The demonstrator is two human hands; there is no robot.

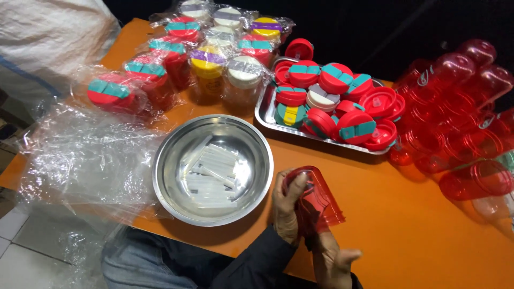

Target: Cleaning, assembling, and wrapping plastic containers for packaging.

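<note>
My left hand (286,206) grips a translucent red plastic cup (316,200) by its rim, near the front edge of the orange table (407,225). My right hand (332,259) is just below the cup, fingers against its open end. To the left of the hands stands a round steel bowl (166,176) holding several clear plastic straws (211,176). Beyond the hands sits a steel tray (265,109) heaped with red lids (334,77) that have teal flaps.
Several red cups (466,134) lie stacked at the right. Bagged, lidded cups (206,64) stand at the back left. Clear plastic bags (80,155) sprawl over the table's left edge. A white sack (48,37) is at far left.
</note>
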